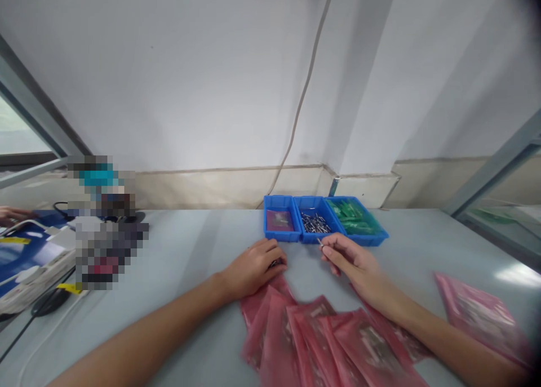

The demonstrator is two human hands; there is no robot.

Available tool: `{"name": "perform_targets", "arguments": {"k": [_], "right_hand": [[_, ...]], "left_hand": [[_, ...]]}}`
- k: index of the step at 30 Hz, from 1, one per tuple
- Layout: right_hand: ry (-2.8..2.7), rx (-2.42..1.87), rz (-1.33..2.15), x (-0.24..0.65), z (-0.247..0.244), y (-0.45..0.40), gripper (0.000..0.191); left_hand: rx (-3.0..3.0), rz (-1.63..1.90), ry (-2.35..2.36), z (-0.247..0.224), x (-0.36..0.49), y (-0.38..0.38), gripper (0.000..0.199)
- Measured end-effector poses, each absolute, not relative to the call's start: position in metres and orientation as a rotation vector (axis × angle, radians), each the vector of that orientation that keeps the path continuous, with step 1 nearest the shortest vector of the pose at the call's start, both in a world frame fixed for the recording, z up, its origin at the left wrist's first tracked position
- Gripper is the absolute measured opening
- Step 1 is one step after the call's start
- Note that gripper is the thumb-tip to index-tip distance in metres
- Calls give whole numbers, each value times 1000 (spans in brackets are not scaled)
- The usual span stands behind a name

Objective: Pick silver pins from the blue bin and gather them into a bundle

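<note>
My left hand (257,266) rests above the far end of the pink bags, its fingers curled around small dark metal pieces. Just in front of the middle blue bin (310,239), my right hand (344,257) pinches a small thin metal piece (320,243) between thumb and fingertips. That bin holds many small metal parts (316,223). The left blue bin (282,236) has a pink bag (279,220) inside, and the right one (369,240) holds green packets (353,217). Several pink bags (281,342) with parts inside overlap in a fan between my forearms.
More pink bags (482,314) lie on the table (190,330) at the right. Power strips (29,283), cables and a black mouse-like object (49,301) are at the left, beside a pixelated area. Part of another person's hand (14,215) shows at the left edge.
</note>
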State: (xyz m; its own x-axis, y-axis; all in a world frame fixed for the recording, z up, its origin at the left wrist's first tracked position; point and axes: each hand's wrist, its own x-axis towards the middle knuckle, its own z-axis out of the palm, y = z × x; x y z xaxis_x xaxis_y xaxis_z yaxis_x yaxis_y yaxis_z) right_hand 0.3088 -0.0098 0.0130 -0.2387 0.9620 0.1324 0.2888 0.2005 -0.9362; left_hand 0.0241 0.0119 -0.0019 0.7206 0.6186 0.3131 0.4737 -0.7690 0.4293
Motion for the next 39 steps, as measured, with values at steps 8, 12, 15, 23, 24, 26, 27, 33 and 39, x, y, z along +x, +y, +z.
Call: {"name": "perform_targets", "arguments": {"k": [8, 12, 15, 23, 24, 26, 27, 33, 39], "right_hand": [[-1682, -1183, 1082, 310, 9, -8, 34], [-1687, -1179, 1097, 311, 8, -8, 33], [-1690, -1180, 1095, 311, 9, -8, 32], [-1656, -1157, 1091, 309, 9, -8, 31], [-1640, -1155, 1092, 310, 7, -8, 30], [-1636, -1149, 1075, 311, 4, -7, 28], [-1631, -1137, 1067, 311, 2, -6, 28], [-1667, -1083, 1053, 308, 1, -7, 31], [-1674, -1075, 1051, 307, 7, -10, 33]], "left_hand": [[2606, 647, 851, -2, 25, 13, 16], [2604, 638, 853, -2, 25, 13, 17], [2603, 637, 859, -2, 24, 12, 16], [2605, 649, 857, -3, 25, 12, 16], [2608, 650, 858, -3, 25, 12, 17], [2616, 655, 862, -4, 25, 12, 17], [2620, 657, 864, -4, 25, 12, 17], [2629, 653, 886, -5, 25, 12, 17], [2631, 641, 900, -5, 26, 13, 15]]}}
